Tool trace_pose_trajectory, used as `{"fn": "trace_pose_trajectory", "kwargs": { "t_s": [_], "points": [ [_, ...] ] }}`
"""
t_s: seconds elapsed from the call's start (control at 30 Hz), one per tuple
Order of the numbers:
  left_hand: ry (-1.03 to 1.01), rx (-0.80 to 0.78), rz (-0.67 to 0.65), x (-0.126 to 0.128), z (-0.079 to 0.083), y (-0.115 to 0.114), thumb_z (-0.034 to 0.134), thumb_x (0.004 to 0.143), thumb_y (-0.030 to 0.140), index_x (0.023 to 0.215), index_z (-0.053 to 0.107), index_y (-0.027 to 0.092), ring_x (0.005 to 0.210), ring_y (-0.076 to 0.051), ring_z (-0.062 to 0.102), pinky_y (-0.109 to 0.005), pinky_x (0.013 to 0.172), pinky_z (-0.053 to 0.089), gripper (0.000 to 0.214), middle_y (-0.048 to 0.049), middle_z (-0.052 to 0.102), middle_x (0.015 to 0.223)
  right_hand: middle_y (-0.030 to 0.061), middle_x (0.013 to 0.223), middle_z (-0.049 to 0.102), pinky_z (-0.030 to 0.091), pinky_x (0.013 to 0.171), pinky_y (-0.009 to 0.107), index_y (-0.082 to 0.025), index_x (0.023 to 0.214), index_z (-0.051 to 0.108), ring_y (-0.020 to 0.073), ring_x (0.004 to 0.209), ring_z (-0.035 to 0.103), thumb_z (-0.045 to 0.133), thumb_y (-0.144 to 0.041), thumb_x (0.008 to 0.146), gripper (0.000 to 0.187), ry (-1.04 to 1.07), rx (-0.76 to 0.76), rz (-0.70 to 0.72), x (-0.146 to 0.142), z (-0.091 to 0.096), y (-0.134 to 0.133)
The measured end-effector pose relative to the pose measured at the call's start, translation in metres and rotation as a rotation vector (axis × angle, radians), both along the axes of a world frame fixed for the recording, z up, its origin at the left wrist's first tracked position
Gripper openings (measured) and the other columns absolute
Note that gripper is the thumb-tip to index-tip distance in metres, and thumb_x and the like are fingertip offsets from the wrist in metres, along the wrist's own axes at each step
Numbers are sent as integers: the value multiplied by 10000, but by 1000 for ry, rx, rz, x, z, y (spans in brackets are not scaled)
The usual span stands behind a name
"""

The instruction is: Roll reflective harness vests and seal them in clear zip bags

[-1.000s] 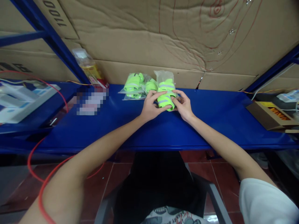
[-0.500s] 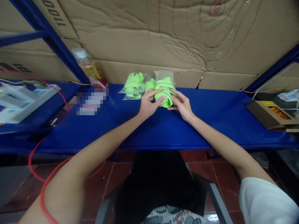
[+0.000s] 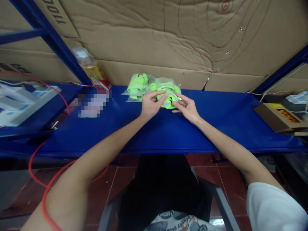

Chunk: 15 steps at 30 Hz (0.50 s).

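A clear plastic bag of neon-green reflective bands (image 3: 169,93) lies on the blue shelf (image 3: 216,125), near the back. My left hand (image 3: 150,104) pinches its left side with thumb and fingers. At the bag's right side my right hand (image 3: 185,107) holds it with fingers curled. More bagged green bands (image 3: 137,86) are stacked just to the left, touching it.
Cardboard sheets (image 3: 168,38) back the shelf. A clear packet with yellow and red contents (image 3: 90,69) leans at the back left. A red cable (image 3: 45,192) loops at the left. An open brown box (image 3: 276,118) sits far right, white packages (image 3: 21,102) far left.
The bag of green bands stood upright in my hands; it now lies lower and flatter against the other bags. Both hands moved slightly back with it.
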<state>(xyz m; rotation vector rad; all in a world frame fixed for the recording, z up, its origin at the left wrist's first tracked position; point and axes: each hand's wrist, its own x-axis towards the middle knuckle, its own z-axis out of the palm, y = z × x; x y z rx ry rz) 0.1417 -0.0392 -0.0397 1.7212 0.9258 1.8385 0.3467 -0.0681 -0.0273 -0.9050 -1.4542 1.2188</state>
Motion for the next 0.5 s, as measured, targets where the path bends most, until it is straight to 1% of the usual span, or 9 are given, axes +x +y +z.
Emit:
{"fn": "trace_pose_trajectory", "kwargs": {
  "t_s": [0.1,0.17,0.2,0.27,0.33,0.37,0.43,0.5],
  "points": [
    [-1,11,2,-1,-2,2,860,871,721,1082,901,242,483,16,330,-119,387,458,525,16,556,803,35,1236,837,771,916,480,-342,1559,689,247,1095,811,975,-672,720,946,40,-33,19,2,0,0],
    [12,8,-8,-3,-4,3,859,877,712,1116,891,241,479,25,348,-113,396,485,529,12,569,840,27,1230,832,774,903,464,-350,1532,710,236,1088,806,987,-657,709,921,73,-56,21,3,-2,2],
    [16,0,-23,-4,-5,3,854,883,711,1131,886,238,483,27,383,-115,412,513,535,5,584,870,26,1216,831,774,899,455,-347,1524,717,231,1077,806,993,-645,705,914,85,-67,19,3,-4,2],
    [9,-31,-83,-5,-5,2,859,877,713,1160,874,230,529,6,526,-138,469,587,560,-24,634,969,24,1173,832,773,895,446,-336,1517,722,224,1050,807,1000,-628,703,908,96,-81,7,3,-5,3],
    [-3,-67,-169,-7,-4,2,926,805,701,1202,860,227,640,-60,687,-187,537,659,622,-59,681,1096,24,1138,836,773,890,446,-331,1523,716,225,1028,812,992,-634,708,912,101,-81,-18,2,-5,3],
    [-5,-80,-206,-8,-3,2,972,750,682,1222,854,226,695,-98,739,-211,562,682,667,-74,699,1147,27,1136,838,773,885,447,-329,1528,711,227,1019,816,981,-646,715,914,104,-77,-30,2,-4,3],
    [-4,-96,-246,-9,-2,3,1032,677,631,1247,845,217,746,-144,783,-243,586,706,728,-89,738,1175,40,1179,841,771,882,442,-322,1537,703,230,1015,824,958,-666,738,906,109,-68,-32,2,-1,1],
    [-6,-104,-241,-11,-1,5,1029,693,606,1243,844,199,713,-151,780,-262,576,710,709,-79,773,1085,59,1262,830,765,887,430,-306,1534,705,235,1035,828,987,-631,711,929,101,-51,-5,2,2,0]
  ]
}}
